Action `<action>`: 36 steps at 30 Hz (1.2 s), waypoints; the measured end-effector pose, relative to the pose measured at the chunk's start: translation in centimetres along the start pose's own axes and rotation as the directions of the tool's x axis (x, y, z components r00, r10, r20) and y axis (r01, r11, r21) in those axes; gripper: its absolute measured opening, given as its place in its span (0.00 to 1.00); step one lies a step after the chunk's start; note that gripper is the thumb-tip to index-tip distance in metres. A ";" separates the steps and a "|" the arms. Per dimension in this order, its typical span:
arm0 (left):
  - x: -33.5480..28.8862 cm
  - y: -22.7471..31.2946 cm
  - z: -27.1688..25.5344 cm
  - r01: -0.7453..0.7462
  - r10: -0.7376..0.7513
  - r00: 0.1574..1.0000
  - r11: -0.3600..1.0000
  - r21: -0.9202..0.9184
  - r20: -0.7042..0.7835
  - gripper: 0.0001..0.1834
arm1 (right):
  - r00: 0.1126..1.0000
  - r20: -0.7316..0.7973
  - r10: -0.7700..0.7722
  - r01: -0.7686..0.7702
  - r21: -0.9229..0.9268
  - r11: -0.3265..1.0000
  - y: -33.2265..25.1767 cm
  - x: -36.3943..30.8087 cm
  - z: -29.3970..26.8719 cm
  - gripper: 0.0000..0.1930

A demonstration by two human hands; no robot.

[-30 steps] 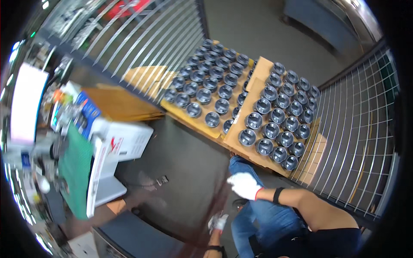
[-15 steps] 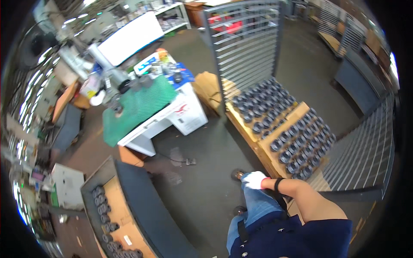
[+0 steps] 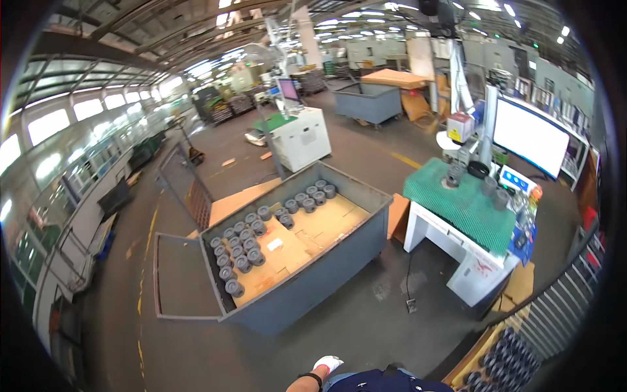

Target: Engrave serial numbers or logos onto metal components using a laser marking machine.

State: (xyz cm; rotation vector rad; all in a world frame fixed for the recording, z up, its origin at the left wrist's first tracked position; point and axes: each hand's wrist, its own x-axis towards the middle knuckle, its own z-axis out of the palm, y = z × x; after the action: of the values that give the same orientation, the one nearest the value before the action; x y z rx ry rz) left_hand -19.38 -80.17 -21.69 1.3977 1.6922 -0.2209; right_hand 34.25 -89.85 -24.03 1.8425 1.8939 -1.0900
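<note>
My left hand (image 3: 328, 361), in a white glove with a black band on the wrist, hangs low in front of me at the bottom edge. It seems to touch nothing, and its fingers are too small and blurred to read. My right hand is out of the picture. Ahead stands a large grey metal bin (image 3: 307, 297) with its side gate folded down at the left. Dark grey ring-shaped metal parts (image 3: 243, 263) stand in rows on cardboard (image 3: 326, 236) inside it, mostly toward the left and far side. A small white paper (image 3: 275, 244) lies on that cardboard.
A white bench (image 3: 432, 234) with a green ribbed mat (image 3: 457, 202) and a bright monitor (image 3: 530, 136) stands right of the bin. At lower right, a barred crate (image 3: 555, 312) holds more dark parts (image 3: 513, 366). A cable with a foot pedal (image 3: 411, 305) lies on the floor.
My view has swung left and up, from the barred crate to the grey bin. The right hand seen earlier has left the picture, and my left hand has come into it.
</note>
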 end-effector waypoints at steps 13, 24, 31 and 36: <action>-8.9 16.2 -1.9 0.018 -0.026 0.994 0.997 -0.078 -0.106 0.28 | 0.922 0.132 -0.365 0.384 -0.448 0.808 13.4 13.9 -12.4 0.22; -10.1 1.6 3.0 0.311 -0.295 0.928 0.950 0.035 -0.228 0.18 | 0.496 0.490 -0.717 0.847 -0.456 0.275 -9.2 30.3 -13.0 0.15; -1.8 -5.2 -10.9 0.298 -0.740 0.519 0.626 -0.721 -0.428 0.33 | 0.645 0.460 -0.610 0.754 -0.259 0.603 -28.6 33.6 -21.9 0.25; 2.2 -7.7 -29.4 0.251 -0.313 0.291 0.937 -0.243 -0.904 0.22 | 0.695 0.291 -0.657 0.716 -0.194 0.671 -48.1 33.0 -31.2 0.26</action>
State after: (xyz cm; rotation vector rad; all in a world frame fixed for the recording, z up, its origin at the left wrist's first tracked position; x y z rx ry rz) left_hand -41.05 -62.70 -9.36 1.1913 2.9049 0.6057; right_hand -6.72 -39.84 -9.81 0.7894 2.5327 -1.0451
